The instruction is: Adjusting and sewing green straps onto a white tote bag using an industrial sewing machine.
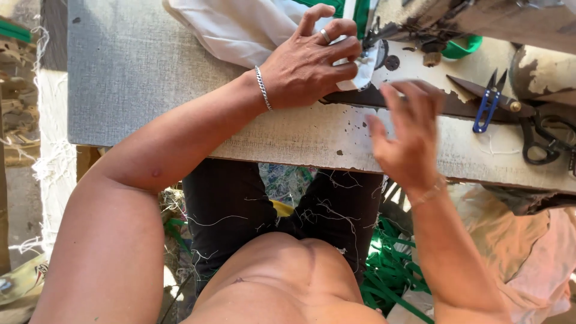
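We see our left hand (312,63) pressing flat on white cloth (240,27) at the sewing machine's needle area, a ring and chain bracelet on it. Our right hand (408,135), blurred, hovers open just beside it over the worn tabletop (288,135). Blue-handled thread snips (489,99) lie to the right, black scissors (540,135) beyond. Green strips (390,270) lie below, by our knees.
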